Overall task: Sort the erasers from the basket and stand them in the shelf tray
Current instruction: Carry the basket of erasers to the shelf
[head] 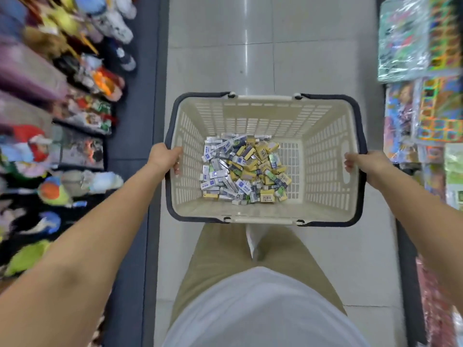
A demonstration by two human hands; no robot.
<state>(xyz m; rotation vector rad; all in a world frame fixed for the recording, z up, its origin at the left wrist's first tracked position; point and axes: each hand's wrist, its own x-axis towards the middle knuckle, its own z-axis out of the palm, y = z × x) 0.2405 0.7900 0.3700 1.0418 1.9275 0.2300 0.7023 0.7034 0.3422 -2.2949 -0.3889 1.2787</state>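
Nearest the camera, at the bottom of the frame, are the person's pale shirt (263, 309) and khaki trousers (220, 251), with both forearms reaching forward from the lower corners. The left hand (165, 156) grips the left rim of the basket (263, 212), its fingers curled over the edge into the inside. The right hand (363, 164) holds the right rim the same way, so the cream basket with its dark folded handles hangs between the two hands at mid-frame, above the tiled floor (288, 58).

The erasers (245, 169) lie in a loose, mixed heap on the basket's bottom, white-and-blue sleeves tangled with yellow ones and a few green, none grouped by kind.

Further off, blurred plush toys (57, 96) fill the shelves along the left edge of the frame, and packaged toys (413, 46) fill those at the upper right. No shelf tray can be made out.

By this showing the task has barely begun: the basket looks full and unsorted, no eraser stands anywhere, and the sorting and placing are all left to do.
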